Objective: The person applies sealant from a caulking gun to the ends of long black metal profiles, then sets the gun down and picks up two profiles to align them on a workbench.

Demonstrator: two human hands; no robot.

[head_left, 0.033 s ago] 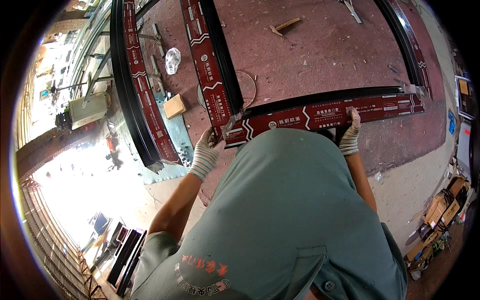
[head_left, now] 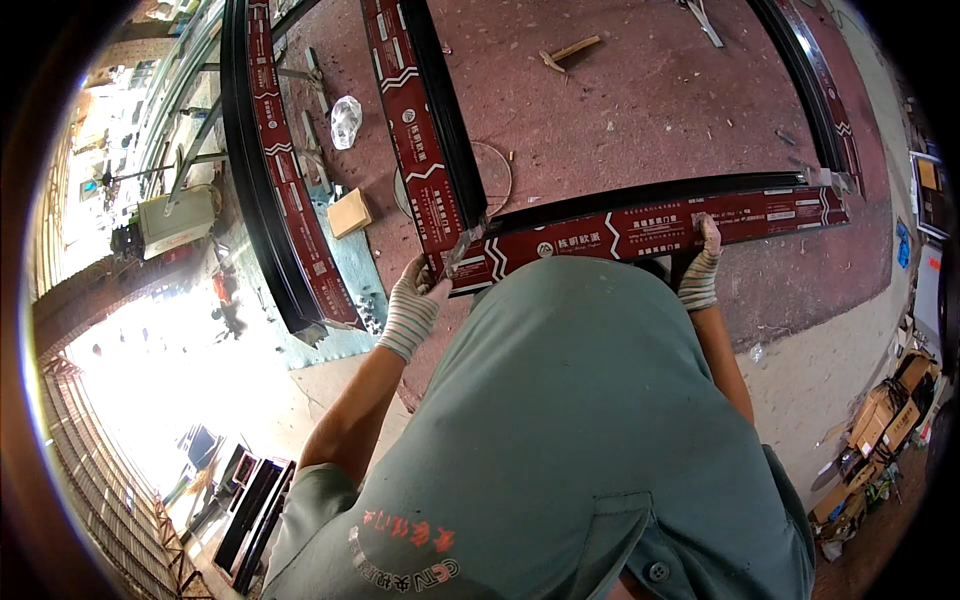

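Note:
A black frame (head_left: pixel 575 240) with dark red printed film on its faces lies across the reddish floor, its near bar running in front of my body. My left hand (head_left: pixel 408 312), in a striped glove with bare fingertips, grips the near left corner, where the left bar (head_left: pixel 412 130) meets the near bar. Transparent tape (head_left: pixel 461 250) wraps that corner. My right hand (head_left: pixel 703 268), gloved the same way, is closed on the near bar right of the middle. Its fingers on the underside are hidden. More tape (head_left: pixel 826 180) covers the right corner.
Another black and red profile (head_left: pixel 285 170) lies to the left. Near it are a small tan block (head_left: pixel 348 213), crumpled transparent plastic (head_left: pixel 345 121) and a wire ring (head_left: pixel 508 180). A wood scrap (head_left: pixel 572 50) lies inside the frame. Cardboard (head_left: pixel 880 415) is piled at the right.

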